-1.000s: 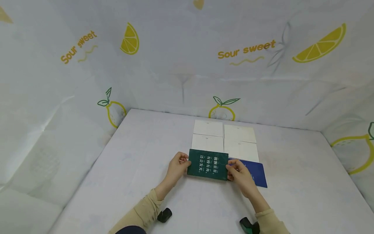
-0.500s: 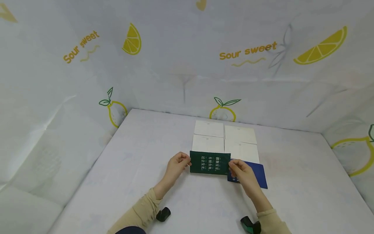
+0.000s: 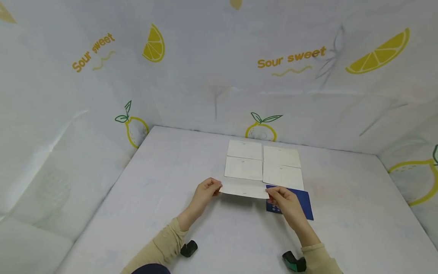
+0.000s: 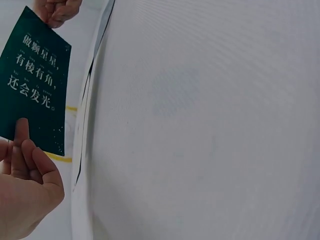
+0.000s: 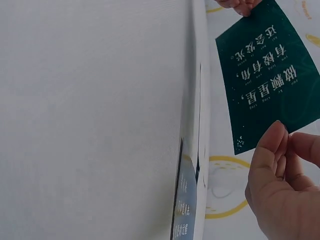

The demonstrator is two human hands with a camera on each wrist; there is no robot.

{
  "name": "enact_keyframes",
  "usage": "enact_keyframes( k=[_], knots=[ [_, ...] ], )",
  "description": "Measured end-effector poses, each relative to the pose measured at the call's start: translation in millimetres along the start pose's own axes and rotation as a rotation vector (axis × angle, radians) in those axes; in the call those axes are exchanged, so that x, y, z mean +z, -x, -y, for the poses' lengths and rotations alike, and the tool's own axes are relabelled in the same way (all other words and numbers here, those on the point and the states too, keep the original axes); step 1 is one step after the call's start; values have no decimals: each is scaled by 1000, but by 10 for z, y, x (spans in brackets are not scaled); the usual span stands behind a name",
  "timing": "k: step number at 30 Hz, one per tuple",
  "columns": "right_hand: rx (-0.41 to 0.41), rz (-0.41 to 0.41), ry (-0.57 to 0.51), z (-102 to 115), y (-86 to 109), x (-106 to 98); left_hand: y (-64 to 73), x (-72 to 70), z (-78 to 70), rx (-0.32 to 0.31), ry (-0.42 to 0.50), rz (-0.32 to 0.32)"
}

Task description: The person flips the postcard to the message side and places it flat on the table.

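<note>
A green postcard [image 4: 37, 75] with white Chinese characters is held above the table by both hands. In the head view its white back [image 3: 244, 188] faces up, tilted. My left hand [image 3: 206, 192] pinches one short edge, and my right hand [image 3: 284, 201] pinches the opposite one. Both wrist views show the green printed side, with thumb and fingers on its ends. Beneath the right hand lies a blue card [image 3: 302, 199] with white print, partly covered by that hand.
Several white cards lie beyond the hands in two rows, one of them a near left card [image 3: 243, 168] and another a far right card [image 3: 281, 156]. Black devices [image 3: 189, 248] sit at both wrists. A lemon-print sheet [image 3: 191, 83] rises behind the white table [image 3: 154, 182].
The postcard has been tipped over in both hands: its green printed face showed in the head view earlier, and now its white back does. The hands stay in nearly the same place.
</note>
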State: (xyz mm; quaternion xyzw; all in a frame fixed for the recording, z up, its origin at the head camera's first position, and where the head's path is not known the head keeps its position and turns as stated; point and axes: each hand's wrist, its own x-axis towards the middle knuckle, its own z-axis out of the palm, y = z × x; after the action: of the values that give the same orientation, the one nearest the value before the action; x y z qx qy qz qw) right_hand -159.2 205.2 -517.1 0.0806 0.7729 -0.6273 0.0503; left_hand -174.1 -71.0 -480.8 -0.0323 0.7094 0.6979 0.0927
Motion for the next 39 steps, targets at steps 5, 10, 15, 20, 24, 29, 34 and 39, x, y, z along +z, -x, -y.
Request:
enact_keyframes(
  k=[5, 10, 15, 20, 24, 29, 34, 39],
  knots=[
    [-25, 22, 9, -11, -8, -3, 0, -31, -17, -1, -29, 20],
    [-87, 84, 96, 133, 63, -25, 0, -74, -29, 54, -113, 72],
    [-101, 81, 249, 406, 169, -5, -32, -120, -21, 157, -285, 111],
    [-88, 84, 429, 536, 188, 28, -76, -132, -7, 180, -441, 123],
    [-111, 98, 536, 543, 158, 48, -102, -120, 1, 148, -522, 139],
    [-121, 127, 597, 527, 108, 81, -130, -115, 27, 152, -610, 157],
    [-111, 169, 643, 522, 95, 116, -157, -89, 58, 162, -708, 194],
    [-130, 172, 708, 536, 79, 178, -170, -64, 64, 174, -754, 186]
  ],
)
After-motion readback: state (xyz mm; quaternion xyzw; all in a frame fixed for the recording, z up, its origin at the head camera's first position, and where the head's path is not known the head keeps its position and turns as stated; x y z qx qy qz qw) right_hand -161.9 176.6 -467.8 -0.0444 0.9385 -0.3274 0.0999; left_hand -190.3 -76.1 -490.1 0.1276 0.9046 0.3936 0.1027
